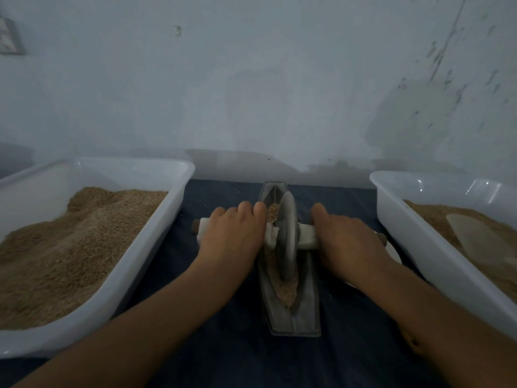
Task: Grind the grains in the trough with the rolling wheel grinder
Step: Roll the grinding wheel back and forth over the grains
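A grey boat-shaped metal trough [306, 309] lies lengthwise in front of me on a dark blue cloth. Brown grains [284, 289] fill its groove, some looking crushed. The grey rolling wheel [288, 233] stands upright in the groove near the trough's far half. Its axle handle [306, 239] is wrapped in white cloth and runs left to right. My left hand [233, 236] grips the left side of the handle, fingers curled over it. My right hand [347, 242] grips the right side the same way. The handle's brown wooden ends stick out beyond both hands.
A white plastic tub [156, 217] heaped with brown grain stands at the left. Another white tub [419, 247] at the right holds grain and a pale scoop-like object [481, 239]. A pale blue wall rises right behind the trough.
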`<state>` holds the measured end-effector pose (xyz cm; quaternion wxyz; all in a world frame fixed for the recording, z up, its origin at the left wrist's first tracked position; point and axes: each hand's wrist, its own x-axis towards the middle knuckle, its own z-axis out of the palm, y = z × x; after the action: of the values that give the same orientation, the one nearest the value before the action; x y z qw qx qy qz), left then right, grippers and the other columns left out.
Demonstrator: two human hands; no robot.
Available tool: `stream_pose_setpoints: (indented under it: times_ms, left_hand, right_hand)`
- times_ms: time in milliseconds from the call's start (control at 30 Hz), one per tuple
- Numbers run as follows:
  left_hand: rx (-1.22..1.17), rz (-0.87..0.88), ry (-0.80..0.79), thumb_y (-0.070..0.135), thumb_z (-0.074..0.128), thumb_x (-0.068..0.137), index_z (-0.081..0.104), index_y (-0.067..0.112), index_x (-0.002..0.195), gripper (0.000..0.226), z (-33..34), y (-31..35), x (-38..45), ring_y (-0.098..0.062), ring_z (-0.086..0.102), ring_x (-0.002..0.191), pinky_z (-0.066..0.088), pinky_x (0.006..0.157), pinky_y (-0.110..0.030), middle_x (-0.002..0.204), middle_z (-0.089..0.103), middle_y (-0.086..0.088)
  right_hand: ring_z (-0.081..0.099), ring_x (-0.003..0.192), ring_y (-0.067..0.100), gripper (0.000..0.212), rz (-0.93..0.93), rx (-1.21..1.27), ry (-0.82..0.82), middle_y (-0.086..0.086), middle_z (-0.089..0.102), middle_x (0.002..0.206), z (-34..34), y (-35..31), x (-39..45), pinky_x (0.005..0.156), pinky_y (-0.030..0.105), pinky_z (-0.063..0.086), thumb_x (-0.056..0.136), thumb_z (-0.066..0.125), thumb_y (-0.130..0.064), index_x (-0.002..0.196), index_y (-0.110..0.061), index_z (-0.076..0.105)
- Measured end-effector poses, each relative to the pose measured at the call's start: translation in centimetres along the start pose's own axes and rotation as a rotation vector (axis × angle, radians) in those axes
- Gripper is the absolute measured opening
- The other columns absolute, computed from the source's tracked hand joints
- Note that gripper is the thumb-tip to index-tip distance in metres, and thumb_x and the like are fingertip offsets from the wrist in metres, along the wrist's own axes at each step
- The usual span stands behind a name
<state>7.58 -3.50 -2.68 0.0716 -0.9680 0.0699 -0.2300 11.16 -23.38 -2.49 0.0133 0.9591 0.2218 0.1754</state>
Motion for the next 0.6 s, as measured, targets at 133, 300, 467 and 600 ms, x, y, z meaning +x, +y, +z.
stream_pose_setpoints:
  times_ms: [133, 300, 467, 600]
  left_hand:
    - [0.005, -0.025, -0.011, 0.018, 0.056, 0.093, 0.037, 0.019, 0.109, 0.025, 1.4, -0.7, 2.2, -0.024, 0.062, 0.098, 0.032, 0.075, -0.033, 0.111, 0.057, -0.003]
    - [0.006, -0.05, -0.008, 0.014, 0.058, 0.091, 0.029, 0.02, 0.098, 0.03, 3.2, -1.7, 4.0, -0.025, 0.063, 0.09, 0.033, 0.069, -0.033, 0.106, 0.059, -0.004]
    - [0.047, -0.049, 0.031, 0.012, 0.056, 0.091, 0.04, 0.017, 0.107, 0.023, 3.5, -1.7, 5.6, -0.026, 0.063, 0.09, 0.034, 0.071, -0.034, 0.105, 0.059, -0.004]
    - [0.067, -0.034, 0.055, 0.013, 0.057, 0.09, 0.04, 0.018, 0.107, 0.026, 3.3, -1.4, 5.1, -0.026, 0.063, 0.093, 0.031, 0.072, -0.034, 0.106, 0.059, -0.004]
  right_hand:
    - [0.036, 0.058, 0.016, 0.04, 0.025, -0.015, -0.034, -0.005, 0.041, 0.071, 0.8, 0.3, 2.6, 0.047, 0.031, 0.02, 0.085, 0.066, -0.021, 0.093, -0.022, 0.027]
    - [0.041, 0.07, 0.024, 0.042, -0.004, -0.056, -0.069, 0.003, 0.048, 0.082, 0.5, 0.8, 6.0, 0.058, 0.034, 0.031, 0.078, 0.071, -0.022, 0.095, -0.022, 0.033]
    - [0.058, 0.089, 0.028, 0.041, 0.011, 0.008, -0.102, 0.006, 0.061, 0.101, 1.0, 1.5, 7.3, 0.065, 0.034, 0.036, 0.078, 0.075, -0.028, 0.102, -0.022, 0.043]
    - [0.05, 0.075, 0.026, 0.037, 0.034, 0.002, -0.05, 0.002, 0.055, 0.088, 1.5, 1.5, 6.4, 0.058, 0.032, 0.03, 0.08, 0.07, -0.026, 0.096, -0.024, 0.037]
